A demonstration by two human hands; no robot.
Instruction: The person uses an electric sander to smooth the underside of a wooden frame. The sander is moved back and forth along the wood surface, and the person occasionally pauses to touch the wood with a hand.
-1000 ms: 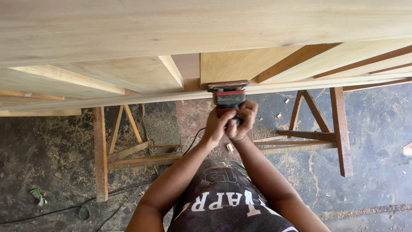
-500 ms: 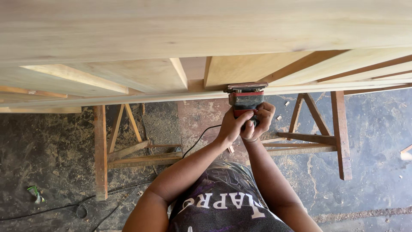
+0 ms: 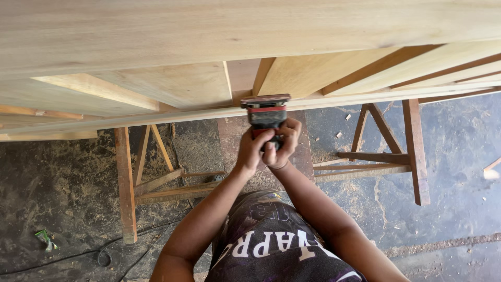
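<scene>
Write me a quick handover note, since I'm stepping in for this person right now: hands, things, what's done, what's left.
Left hand and right hand: both in a grip on the black-and-red power sander.
Sander: pad pressed against the near edge of the pale wooden panel, near its middle.
Panel: lying across wooden trestles; a cable trails on the dusty floor.
Done: cannot tell how much of the edge is sanded.
Left: probably the remaining edge, judged by touch.
</scene>
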